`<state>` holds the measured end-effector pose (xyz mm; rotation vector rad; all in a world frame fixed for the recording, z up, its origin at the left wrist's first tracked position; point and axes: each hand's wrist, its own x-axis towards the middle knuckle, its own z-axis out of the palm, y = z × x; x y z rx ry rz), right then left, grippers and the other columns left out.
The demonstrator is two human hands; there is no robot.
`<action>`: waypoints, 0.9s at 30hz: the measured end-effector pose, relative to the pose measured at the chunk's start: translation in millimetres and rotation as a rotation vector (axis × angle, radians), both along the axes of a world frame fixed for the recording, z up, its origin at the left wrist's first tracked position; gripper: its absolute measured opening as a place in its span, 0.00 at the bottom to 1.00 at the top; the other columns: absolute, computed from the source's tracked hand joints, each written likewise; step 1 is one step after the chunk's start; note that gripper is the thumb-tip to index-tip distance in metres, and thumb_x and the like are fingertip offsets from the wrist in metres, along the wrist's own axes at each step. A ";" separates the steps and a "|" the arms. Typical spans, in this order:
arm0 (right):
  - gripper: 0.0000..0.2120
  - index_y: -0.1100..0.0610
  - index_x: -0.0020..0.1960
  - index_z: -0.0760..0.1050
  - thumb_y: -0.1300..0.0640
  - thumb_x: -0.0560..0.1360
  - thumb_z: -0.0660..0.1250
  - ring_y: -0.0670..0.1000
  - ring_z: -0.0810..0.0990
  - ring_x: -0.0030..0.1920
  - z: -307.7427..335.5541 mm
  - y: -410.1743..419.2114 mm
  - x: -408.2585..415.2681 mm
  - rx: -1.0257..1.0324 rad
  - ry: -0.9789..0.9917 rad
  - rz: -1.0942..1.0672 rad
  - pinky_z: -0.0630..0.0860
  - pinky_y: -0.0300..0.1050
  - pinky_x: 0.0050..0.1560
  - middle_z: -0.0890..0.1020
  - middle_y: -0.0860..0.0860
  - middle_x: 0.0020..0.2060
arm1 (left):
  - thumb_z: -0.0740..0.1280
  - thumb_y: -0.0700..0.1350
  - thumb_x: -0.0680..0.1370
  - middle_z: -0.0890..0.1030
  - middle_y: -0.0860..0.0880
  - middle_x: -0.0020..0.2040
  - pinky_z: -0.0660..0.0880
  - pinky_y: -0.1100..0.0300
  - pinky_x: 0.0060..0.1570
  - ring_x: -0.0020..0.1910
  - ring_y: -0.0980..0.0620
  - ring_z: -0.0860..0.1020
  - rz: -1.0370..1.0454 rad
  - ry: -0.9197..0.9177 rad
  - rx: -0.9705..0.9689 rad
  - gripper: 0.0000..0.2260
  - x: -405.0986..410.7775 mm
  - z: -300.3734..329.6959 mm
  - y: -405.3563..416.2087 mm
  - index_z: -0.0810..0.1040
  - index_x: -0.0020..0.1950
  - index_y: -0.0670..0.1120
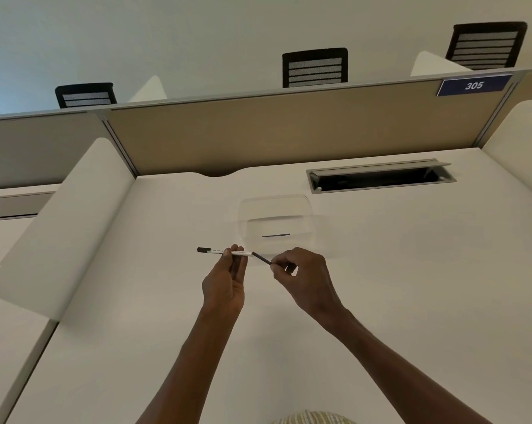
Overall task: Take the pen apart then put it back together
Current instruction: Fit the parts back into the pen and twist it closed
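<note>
Above the white desk [381, 301], my left hand [225, 286] pinches a white pen barrel [218, 251] with a black end cap on its left. A dark ink refill [261, 258] sticks out of the barrel's right end, slanting down to the right. My right hand [304, 276] pinches the refill's outer end between thumb and fingers. Part of the refill is inside the barrel and hidden.
A clear plastic tray [277, 224] lies on the desk just beyond the hands, with a thin dark line [276, 235] showing in it. An open cable slot [381, 179] sits at the back right. Beige partition panels [289, 133] and white side dividers [59, 234] bound the desk.
</note>
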<state>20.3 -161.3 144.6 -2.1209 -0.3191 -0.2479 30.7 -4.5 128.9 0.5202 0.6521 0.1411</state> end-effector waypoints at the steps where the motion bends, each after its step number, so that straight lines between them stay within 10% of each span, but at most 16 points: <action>1: 0.03 0.55 0.40 0.81 0.60 0.71 0.70 0.48 0.78 0.35 0.5 -0.4 -0.6 -0.013 0.003 -0.001 0.77 0.50 0.41 0.82 0.48 0.34 | 0.63 0.35 0.81 0.83 0.41 0.51 0.83 0.59 0.38 0.49 0.48 0.83 -0.002 -0.002 0.001 0.07 -0.5 0.4 -0.5 0.77 0.55 0.34; 15: 0.04 0.59 0.45 0.82 0.59 0.75 0.69 0.51 0.76 0.39 21.9 -1.3 9.8 -0.228 -0.095 0.157 0.75 0.50 0.43 0.81 0.53 0.37 | 0.65 0.36 0.80 0.82 0.39 0.54 0.83 0.58 0.43 0.52 0.47 0.83 -0.106 0.023 -0.011 0.07 -14.5 1.8 -11.4 0.78 0.55 0.33; 21: 0.17 0.57 0.58 0.79 0.54 0.71 0.75 0.47 0.78 0.41 24.0 7.9 13.2 -0.065 -0.077 0.154 0.71 0.29 0.42 0.81 0.50 0.44 | 0.65 0.36 0.80 0.86 0.40 0.39 0.83 0.60 0.40 0.36 0.49 0.86 -0.071 0.081 -0.175 0.04 -16.9 6.1 -21.2 0.77 0.48 0.35; 27: 0.14 0.57 0.56 0.80 0.59 0.71 0.75 0.45 0.77 0.42 17.0 4.1 12.6 -0.052 -0.078 0.140 0.71 0.33 0.44 0.82 0.50 0.46 | 0.65 0.35 0.80 0.83 0.40 0.52 0.76 0.58 0.62 0.56 0.48 0.81 -0.041 0.099 -0.254 0.04 -14.1 9.5 -17.8 0.77 0.54 0.36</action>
